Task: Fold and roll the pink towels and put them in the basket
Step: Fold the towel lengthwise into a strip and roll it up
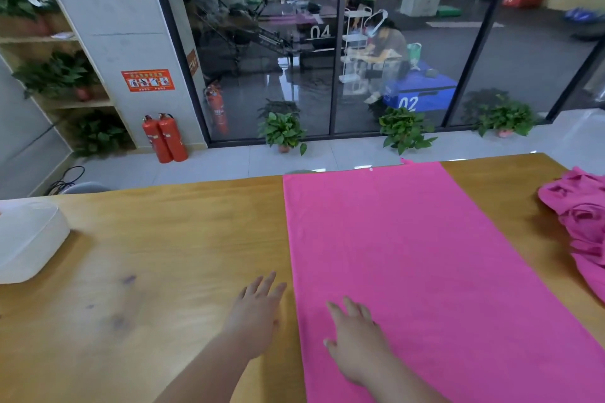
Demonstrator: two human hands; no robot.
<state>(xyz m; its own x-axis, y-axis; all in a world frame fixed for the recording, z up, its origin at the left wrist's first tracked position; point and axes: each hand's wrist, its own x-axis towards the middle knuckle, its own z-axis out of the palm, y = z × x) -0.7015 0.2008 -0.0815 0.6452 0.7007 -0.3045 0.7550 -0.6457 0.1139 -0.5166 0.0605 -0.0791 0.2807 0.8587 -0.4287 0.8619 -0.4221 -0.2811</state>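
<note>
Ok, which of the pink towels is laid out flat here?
The towel in the middle of the table, spread smooth under the right hand. The other towels lie in a crumpled heap at the table's right end.

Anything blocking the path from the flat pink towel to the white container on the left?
No object visible. Only wooden table lies between the pink towel and the white container; the left hand is there, open, beside the towel's edge. The right hand is flat on the towel.
</note>
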